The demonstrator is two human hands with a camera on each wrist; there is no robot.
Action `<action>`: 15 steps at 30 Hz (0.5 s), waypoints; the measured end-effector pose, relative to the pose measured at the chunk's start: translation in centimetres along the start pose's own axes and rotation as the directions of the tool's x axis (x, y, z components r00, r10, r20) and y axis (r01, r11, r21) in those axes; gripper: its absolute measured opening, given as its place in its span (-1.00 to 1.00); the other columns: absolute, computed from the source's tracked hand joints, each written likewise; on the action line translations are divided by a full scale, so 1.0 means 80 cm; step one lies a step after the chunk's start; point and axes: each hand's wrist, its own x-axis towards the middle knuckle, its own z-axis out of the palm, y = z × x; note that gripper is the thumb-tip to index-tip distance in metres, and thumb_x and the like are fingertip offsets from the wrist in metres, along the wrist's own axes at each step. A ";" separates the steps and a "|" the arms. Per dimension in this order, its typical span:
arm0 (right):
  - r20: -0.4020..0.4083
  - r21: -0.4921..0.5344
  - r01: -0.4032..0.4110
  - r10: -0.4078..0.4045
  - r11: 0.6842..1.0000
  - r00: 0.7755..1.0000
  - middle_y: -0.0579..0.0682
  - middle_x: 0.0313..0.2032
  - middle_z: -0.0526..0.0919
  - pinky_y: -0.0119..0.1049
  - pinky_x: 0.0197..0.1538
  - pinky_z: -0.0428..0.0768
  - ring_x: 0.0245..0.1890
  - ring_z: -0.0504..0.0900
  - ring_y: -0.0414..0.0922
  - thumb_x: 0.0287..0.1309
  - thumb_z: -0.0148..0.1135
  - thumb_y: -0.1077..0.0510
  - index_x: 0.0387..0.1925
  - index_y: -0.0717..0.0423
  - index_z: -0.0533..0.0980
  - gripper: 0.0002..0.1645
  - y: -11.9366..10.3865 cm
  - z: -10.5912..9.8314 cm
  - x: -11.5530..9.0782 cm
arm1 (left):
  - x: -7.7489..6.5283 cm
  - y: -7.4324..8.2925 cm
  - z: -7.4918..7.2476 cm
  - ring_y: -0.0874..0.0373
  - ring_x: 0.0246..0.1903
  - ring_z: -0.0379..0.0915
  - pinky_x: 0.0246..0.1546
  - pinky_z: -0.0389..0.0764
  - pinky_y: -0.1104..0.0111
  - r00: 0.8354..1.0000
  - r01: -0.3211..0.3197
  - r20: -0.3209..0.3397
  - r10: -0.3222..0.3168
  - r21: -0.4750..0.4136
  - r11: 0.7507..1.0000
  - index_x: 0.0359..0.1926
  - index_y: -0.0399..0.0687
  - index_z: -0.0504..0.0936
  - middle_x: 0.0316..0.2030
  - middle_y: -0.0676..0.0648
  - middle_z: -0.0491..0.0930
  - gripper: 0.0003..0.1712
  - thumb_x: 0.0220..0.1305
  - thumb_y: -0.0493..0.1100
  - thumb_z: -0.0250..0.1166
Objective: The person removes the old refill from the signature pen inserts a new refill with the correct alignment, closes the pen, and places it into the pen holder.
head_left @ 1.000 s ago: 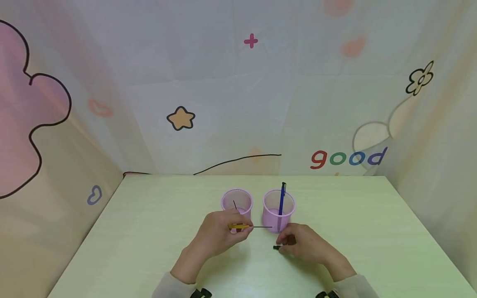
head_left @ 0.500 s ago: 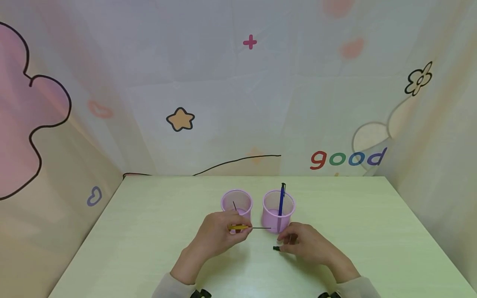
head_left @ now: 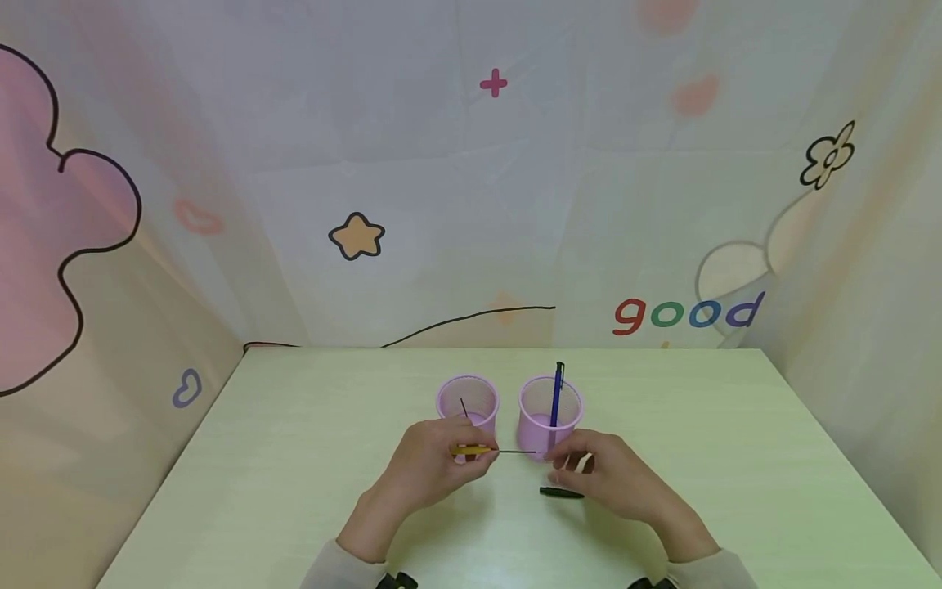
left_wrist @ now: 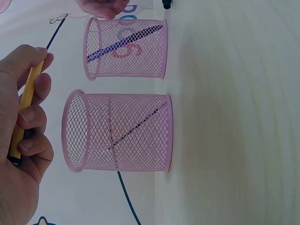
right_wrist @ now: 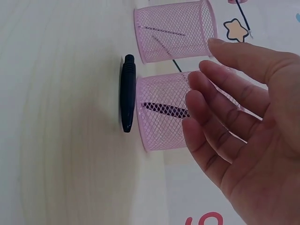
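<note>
Gripping a yellow barrel in curled fingers, the left hand sits just left of lower centre in the head view, and a thin dark rod runs rightward from its fingertips; whether barrel and rod are one piece, I cannot tell. The right hand, right of lower centre, is released, its fingers loosely bent and the thumb apart, above a black barrel with a ridged end that lies crosswise on the desk. The desk's far edge crosses the frame below mid-height, meeting a printed cloth backdrop; its side edges slant out towards the lower left and lower right corners. Wide stretches of desk lie to either side of the hands, while the strip between them is narrow and the rod spans most of it. Behind the hands two pink mesh cups stand upright near each other, a slim gap between: the left cup is partly covered by the left hand in the head view and has a second slim rod leaning in it; the right cup carries a blue pen that rises above its rim. The held rod's tip overlaps the right cup in the head view, but in the left wrist view it is apart from both cups. The black barrel lies in front of the right cup's base. Pale sleeves enter at the bottom edge.
</note>
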 end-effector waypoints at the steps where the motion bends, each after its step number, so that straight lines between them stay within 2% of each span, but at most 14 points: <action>1: -0.005 0.004 0.001 -0.001 1.000 1.000 -0.19 -0.25 0.69 -0.36 -0.16 0.60 -0.22 0.59 -0.28 0.27 0.45 0.03 -0.09 0.03 0.70 -0.76 -0.002 0.000 0.000 | 0.000 0.000 0.000 0.44 -0.38 0.63 -0.30 0.59 0.59 1.000 0.001 0.000 -0.001 0.001 1.000 -0.28 0.19 0.81 -0.35 0.26 0.77 -0.94 0.22 -0.10 0.52; 15: -0.043 0.004 -0.006 0.006 1.000 0.999 -0.25 -0.25 0.72 -0.36 -0.17 0.62 -0.25 0.62 -0.29 0.29 0.43 0.03 -0.06 0.00 0.71 -0.76 -0.013 0.001 0.003 | 0.002 0.005 -0.003 0.46 -0.39 0.59 -0.28 0.60 0.56 0.999 0.028 0.032 -0.028 -0.009 1.000 -0.27 0.18 0.81 -0.35 0.25 0.77 -0.98 0.27 -0.07 0.50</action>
